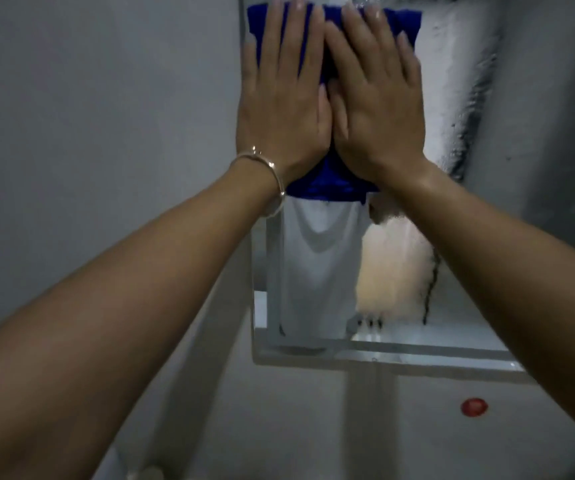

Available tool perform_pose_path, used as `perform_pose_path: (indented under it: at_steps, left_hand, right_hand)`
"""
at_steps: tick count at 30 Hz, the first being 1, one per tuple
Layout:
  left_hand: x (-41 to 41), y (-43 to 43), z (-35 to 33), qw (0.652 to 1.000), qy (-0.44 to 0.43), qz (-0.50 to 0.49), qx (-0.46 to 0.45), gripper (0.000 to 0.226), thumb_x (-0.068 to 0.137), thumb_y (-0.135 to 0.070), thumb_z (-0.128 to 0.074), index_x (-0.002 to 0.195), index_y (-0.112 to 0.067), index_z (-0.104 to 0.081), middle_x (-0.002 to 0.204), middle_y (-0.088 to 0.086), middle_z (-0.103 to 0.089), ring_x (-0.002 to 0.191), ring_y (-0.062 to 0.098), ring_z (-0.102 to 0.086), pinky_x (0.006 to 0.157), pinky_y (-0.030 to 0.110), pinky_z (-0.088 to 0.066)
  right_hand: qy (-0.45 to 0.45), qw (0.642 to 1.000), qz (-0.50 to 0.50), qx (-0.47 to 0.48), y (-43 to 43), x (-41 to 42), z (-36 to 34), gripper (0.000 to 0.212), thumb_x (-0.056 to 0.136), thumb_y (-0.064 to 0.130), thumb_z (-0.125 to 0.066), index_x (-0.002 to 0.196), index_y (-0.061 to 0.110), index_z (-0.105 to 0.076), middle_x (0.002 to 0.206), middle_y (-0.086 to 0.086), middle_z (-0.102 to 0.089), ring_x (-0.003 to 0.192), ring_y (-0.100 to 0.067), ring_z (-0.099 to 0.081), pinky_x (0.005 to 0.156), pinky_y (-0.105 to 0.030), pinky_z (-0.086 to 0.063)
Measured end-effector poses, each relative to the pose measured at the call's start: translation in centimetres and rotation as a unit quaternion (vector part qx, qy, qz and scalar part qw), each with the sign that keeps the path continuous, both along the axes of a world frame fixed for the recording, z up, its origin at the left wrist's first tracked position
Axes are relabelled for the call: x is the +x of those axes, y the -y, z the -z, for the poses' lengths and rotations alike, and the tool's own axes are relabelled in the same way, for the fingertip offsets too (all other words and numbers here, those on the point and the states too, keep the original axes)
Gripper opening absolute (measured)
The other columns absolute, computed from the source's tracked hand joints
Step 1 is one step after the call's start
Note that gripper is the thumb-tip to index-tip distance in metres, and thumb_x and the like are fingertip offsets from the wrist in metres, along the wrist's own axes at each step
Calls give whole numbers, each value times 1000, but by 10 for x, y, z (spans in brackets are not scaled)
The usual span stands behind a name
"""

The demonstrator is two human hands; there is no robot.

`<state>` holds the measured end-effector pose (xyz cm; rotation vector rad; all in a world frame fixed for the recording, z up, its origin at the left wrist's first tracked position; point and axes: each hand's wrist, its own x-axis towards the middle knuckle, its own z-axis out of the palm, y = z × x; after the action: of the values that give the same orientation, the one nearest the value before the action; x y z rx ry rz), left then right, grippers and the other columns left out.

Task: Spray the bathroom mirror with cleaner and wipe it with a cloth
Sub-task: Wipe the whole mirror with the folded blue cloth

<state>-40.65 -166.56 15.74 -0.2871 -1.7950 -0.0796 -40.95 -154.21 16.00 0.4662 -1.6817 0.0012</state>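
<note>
A blue cloth [327, 183] lies spread flat against the wall mirror [320, 271], near its upper part. My left hand [282, 98] and my right hand [379, 98] press side by side on the cloth, palms flat, fingers pointing up and held together. A thin bangle circles my left wrist. The mirror glass below the cloth reflects a white shirt. Droplets or foam show on the glass at the top edge and to the right of the cloth. No spray bottle is in view.
A metal-framed shelf or ledge [400, 355] runs under the mirror. Grey wall [88, 98] fills the left side. A small red round object [474, 407] sits on the white wall below the ledge at the right.
</note>
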Motion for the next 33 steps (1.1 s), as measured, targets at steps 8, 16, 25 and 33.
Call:
perform_pose_path:
  at_steps: [8,16,25,33]
  left_hand:
    - [-1,-26,27,1000,4,-13,-11,61,93,-31,-24,147,-4,-12,154,17,-13,143,32,-10,116,49,-7]
    - [-1,-61,108,999,-3,3,-50,63,92,-32,-38,145,-4,-20,151,17,-26,140,32,-22,113,49,-14]
    - [2,-80,202,997,28,40,-68,63,90,-30,-35,144,-5,-13,149,14,-13,140,30,-10,113,48,-5]
    - [7,-86,295,994,59,38,-83,68,93,-30,-33,148,-8,1,156,12,13,144,28,7,115,48,-5]
  right_hand:
    - [-10,1000,-27,-9,-22,4,26,50,95,26,-31,142,9,-38,148,-13,-35,139,-30,-28,114,-42,-14]
    - [-6,999,-26,-27,-60,4,110,48,94,24,-36,138,7,-41,145,-16,-39,137,-28,-27,113,-43,-14]
    - [16,1000,-4,-21,-87,3,208,45,97,30,-31,138,11,-35,147,-11,-33,140,-25,-21,113,-42,-13]
    - [56,998,12,2,-101,9,301,55,100,31,-30,149,16,-11,158,-1,-2,145,-20,-4,116,-42,-9]
